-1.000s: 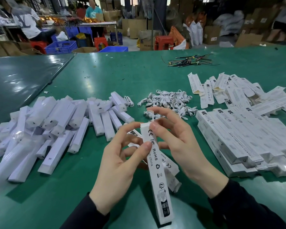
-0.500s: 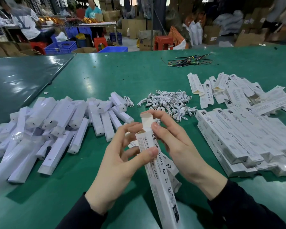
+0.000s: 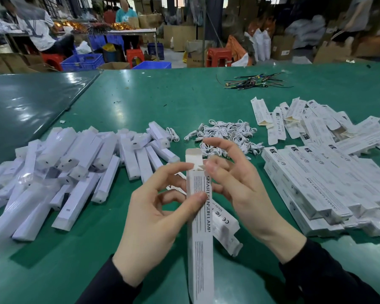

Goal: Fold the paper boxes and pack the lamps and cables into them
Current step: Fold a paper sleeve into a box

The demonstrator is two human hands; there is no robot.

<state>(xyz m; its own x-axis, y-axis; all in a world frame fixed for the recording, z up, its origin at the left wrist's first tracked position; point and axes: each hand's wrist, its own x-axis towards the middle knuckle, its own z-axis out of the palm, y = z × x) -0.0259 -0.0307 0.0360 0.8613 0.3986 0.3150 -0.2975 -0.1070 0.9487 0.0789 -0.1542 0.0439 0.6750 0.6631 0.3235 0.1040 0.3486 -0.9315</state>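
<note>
My left hand (image 3: 154,218) pinches a long white paper box (image 3: 201,238) marked SMART SENSOR LAMP, thumb on its front, index finger near its top. The box stands nearly upright with its top flap (image 3: 193,156) raised. My right hand (image 3: 239,189) sits at the box's right side; its thumb tip touches the small side flap at the open end, and its fingers are spread and lightly bent. Wrapped white lamps (image 3: 79,167) lie heaped on the left. A pile of white cables (image 3: 226,134) is just beyond my hands.
Flat unfolded boxes (image 3: 294,119) lie at the right rear, with filled or folded boxes (image 3: 327,187) stacked in front of them. Two more boxes (image 3: 226,227) lie under my hands. Coloured wires (image 3: 252,82) rest far back on the green table (image 3: 140,99). People, crates and stools stand beyond.
The box has turned in my hands from its marked CE face to the SMART SENSOR LAMP face. Its top flap has opened upward, and my right fingers have lifted off and spread.
</note>
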